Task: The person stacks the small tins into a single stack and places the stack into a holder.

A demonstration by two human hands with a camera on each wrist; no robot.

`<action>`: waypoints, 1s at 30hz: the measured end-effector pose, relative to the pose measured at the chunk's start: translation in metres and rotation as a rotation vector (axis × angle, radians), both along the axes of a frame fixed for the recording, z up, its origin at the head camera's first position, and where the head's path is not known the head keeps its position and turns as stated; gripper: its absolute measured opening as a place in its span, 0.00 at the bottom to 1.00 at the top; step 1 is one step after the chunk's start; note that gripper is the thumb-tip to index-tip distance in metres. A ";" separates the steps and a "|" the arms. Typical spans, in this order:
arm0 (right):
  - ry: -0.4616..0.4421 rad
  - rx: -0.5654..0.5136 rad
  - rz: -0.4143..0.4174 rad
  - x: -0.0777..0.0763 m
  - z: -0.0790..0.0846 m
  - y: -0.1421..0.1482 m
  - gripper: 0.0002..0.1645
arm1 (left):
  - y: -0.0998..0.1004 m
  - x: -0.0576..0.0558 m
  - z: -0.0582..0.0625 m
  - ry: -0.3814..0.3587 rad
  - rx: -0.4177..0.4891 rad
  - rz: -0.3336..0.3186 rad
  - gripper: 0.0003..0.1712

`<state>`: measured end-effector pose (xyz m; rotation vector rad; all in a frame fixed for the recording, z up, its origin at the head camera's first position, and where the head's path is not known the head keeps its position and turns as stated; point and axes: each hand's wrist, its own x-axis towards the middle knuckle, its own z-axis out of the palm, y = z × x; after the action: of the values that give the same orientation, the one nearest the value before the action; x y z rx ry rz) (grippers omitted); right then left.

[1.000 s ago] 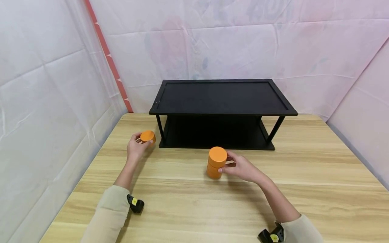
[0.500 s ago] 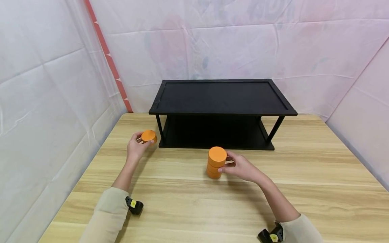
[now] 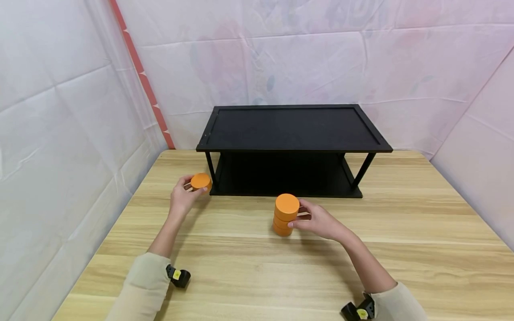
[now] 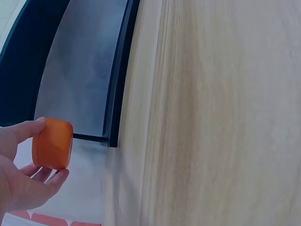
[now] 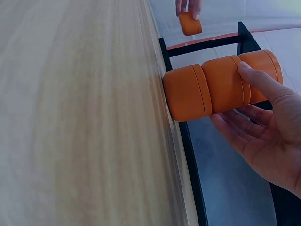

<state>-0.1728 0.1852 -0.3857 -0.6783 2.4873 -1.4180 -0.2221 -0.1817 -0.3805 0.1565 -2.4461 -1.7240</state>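
My left hand [image 3: 182, 199] pinches a small round orange container [image 3: 201, 180] by its sides, beside the front left corner of the black shelf. In the left wrist view the thumb is on one side of this container [image 4: 53, 143] and the fingertips are on the other; a lid seam shows. Near the middle of the table, my right hand [image 3: 320, 222] holds an upright stack of three like containers [image 3: 286, 206]. The right wrist view has its thumb by the seam between the middle container [image 5: 225, 84] and the top one [image 5: 264, 70], with fingers curled behind. The bottom container [image 5: 186, 94] stands on the wood.
A low two-tier black shelf [image 3: 289, 129] stands at the back of the wooden table [image 3: 249, 276], behind the stack. White sheeting [image 3: 305, 67] encloses the back and both sides. A small black camera [image 3: 180, 277] sits on each cuff.
My left hand has shifted slightly right with its container, closer to the shelf's corner. The right hand and the stack have stayed in place.
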 end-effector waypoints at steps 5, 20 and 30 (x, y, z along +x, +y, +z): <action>0.004 0.013 -0.001 0.001 0.000 0.000 0.40 | 0.005 0.003 0.002 0.004 -0.001 -0.015 0.35; 0.027 0.007 0.001 -0.001 -0.003 0.001 0.39 | 0.020 0.012 0.013 0.009 -0.011 -0.068 0.35; 0.026 0.006 0.011 -0.002 -0.004 0.002 0.38 | 0.028 0.016 0.018 0.017 -0.018 -0.099 0.36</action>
<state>-0.1750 0.1867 -0.3901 -0.7124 2.5026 -1.4061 -0.2060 -0.1538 -0.3625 0.0185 -2.4954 -1.7343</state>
